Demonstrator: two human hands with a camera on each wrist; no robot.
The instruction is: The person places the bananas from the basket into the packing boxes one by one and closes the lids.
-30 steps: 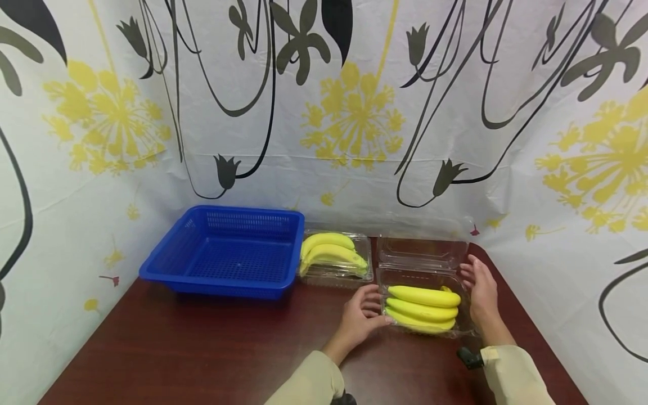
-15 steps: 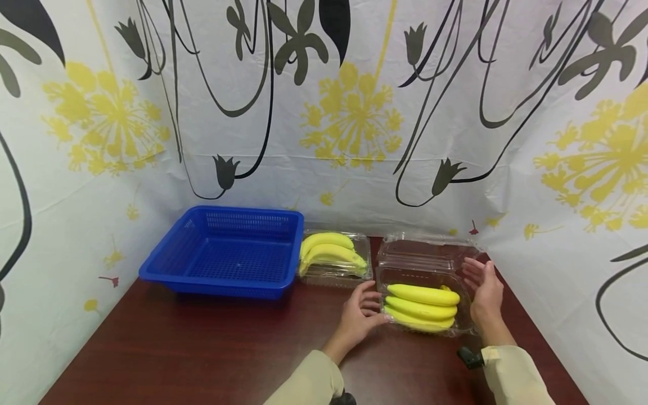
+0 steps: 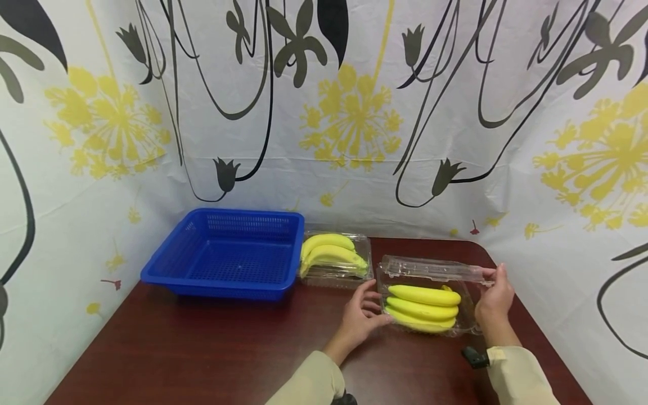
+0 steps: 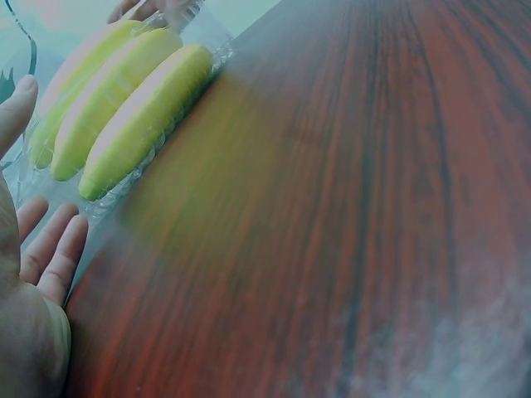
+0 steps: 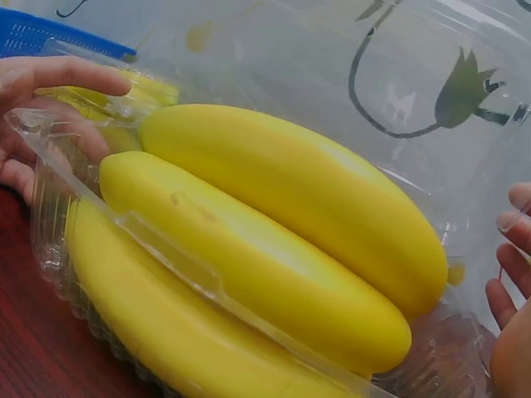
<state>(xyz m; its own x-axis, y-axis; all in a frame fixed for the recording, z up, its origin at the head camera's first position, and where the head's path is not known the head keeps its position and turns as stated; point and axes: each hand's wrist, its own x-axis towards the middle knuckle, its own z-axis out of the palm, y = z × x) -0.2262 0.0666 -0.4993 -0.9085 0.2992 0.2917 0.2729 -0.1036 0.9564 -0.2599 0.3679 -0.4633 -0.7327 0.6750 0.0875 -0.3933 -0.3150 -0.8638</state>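
Note:
Three yellow bananas (image 3: 422, 306) lie side by side in a clear plastic clamshell box (image 3: 468, 326) at the table's right. Its hinged lid (image 3: 435, 269) stands partly raised at the back, tilted forward over the box. My left hand (image 3: 358, 314) rests at the box's left side, fingers spread and thumb by the front corner; in the left wrist view these fingers (image 4: 62, 249) look relaxed. At the lid's right edge is my right hand (image 3: 496, 301), its fingers touching the lid from behind. The right wrist view shows those fingers (image 5: 518, 236) loosely bent.
Left of the box, a second clear clamshell box (image 3: 361, 247) with bananas (image 3: 331, 256) inside stands against the back. A blue plastic basket (image 3: 223, 287) sits at the left rear. A patterned cloth (image 3: 354, 191) hangs behind the dark wooden table (image 3: 202, 349).
The lid has swung from leaning back against the cloth to tilting forward over the bananas. My right hand has moved slightly right with it. My left hand has stayed in place.

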